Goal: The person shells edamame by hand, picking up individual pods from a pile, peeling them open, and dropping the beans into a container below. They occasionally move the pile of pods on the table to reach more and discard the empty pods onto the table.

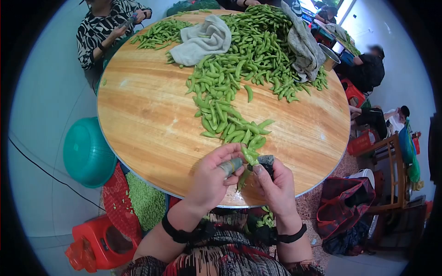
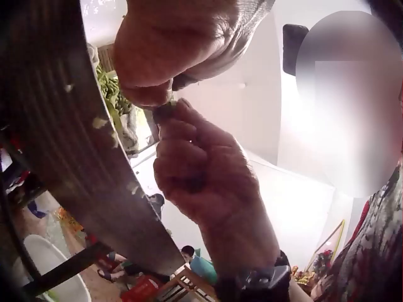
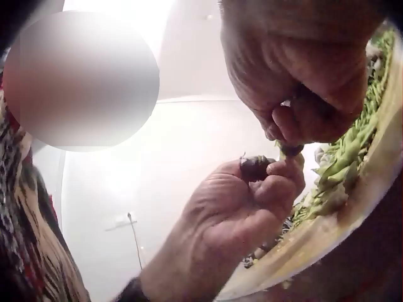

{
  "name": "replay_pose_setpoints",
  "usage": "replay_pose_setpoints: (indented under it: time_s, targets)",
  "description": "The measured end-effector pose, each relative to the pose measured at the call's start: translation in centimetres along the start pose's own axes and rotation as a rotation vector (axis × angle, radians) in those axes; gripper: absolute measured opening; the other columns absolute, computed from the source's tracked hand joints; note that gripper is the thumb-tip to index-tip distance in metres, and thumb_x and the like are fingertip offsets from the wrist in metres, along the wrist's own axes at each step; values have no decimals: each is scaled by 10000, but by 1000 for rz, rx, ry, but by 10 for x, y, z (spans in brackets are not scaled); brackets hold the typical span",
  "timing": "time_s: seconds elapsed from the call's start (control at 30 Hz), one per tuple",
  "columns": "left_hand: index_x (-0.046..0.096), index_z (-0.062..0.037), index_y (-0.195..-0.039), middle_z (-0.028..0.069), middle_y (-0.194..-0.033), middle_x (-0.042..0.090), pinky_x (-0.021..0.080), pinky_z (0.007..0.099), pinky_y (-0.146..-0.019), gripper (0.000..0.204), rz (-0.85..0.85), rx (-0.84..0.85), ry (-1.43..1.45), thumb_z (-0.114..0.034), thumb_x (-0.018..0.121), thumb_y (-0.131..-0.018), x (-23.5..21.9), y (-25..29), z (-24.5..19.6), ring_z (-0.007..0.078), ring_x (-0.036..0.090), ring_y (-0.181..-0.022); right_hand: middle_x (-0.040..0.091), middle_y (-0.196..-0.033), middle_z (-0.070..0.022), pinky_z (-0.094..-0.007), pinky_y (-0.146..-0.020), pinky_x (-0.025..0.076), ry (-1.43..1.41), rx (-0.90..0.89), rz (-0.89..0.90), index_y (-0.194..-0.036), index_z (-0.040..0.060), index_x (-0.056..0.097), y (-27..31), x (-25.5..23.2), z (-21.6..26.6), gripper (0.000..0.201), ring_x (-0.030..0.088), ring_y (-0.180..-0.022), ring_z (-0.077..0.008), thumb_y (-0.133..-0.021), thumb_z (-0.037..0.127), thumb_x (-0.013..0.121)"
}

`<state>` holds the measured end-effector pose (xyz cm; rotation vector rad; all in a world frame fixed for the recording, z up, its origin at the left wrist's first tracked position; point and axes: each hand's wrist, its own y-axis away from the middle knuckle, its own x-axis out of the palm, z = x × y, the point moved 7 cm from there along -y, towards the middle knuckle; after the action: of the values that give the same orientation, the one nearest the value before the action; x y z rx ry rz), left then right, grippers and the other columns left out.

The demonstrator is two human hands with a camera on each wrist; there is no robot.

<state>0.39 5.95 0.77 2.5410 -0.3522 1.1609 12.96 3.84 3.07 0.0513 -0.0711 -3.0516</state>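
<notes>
Above the near edge of the round wooden table (image 1: pixel 152 106), both hands meet at one green edamame pod (image 1: pixel 250 155). My left hand (image 1: pixel 207 181) pinches it from the left, with a grey wrap (image 1: pixel 231 166) on the thumb. From the other side my right hand (image 1: pixel 281 186) grips it between thumb and fingers; a dark cover (image 1: pixel 266 166) wraps one of its fingers. In the right wrist view, a bit of the pod (image 3: pixel 283 151) shows between the fingertips. A heap of edamame pods (image 1: pixel 258 50) trails across the tabletop toward the hands.
Two grey cloths, one pale (image 1: pixel 202 40) and one darker (image 1: pixel 306 46), lie on the heap. Shelled beans (image 1: pixel 146 202) fill a spot below the table's left edge, beside a red stool (image 1: pixel 101 241) and a green basin (image 1: pixel 87 152). Other people sit around, one in a patterned shirt (image 1: pixel 106 27).
</notes>
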Motion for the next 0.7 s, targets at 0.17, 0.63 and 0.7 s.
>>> replay_pose_setpoints:
  time_s: [0.17, 0.63, 0.7]
  targets:
    - [571, -2, -1041, 8, -837, 578, 308, 151, -463, 215, 3, -92, 52, 12, 503, -838, -11, 10, 17, 34, 459, -612, 582, -654, -24, -232, -522, 416, 173, -195, 6, -922, -25, 591, 6, 11, 7, 155, 514, -583, -58, -843, 106, 616]
    - [609, -21, -911, -31, -753, 570, 304, 149, -443, 82, -142, 142, -336, -55, 552, -863, -3, 16, 14, -12, 424, -565, 450, -523, -72, -343, -398, 375, 1190, -763, 53, -636, 83, 437, 32, 36, 40, 245, 481, -421, -244, -667, 82, 680]
    - [616, -12, -899, -28, -741, 574, 306, 157, -446, 88, -117, 138, -456, -59, 547, -869, 0, 17, 13, -4, 415, -554, 449, -526, -67, -343, -394, 373, 1217, -796, 119, -641, 83, 444, 34, 35, 40, 235, 470, -413, -240, -656, 86, 679]
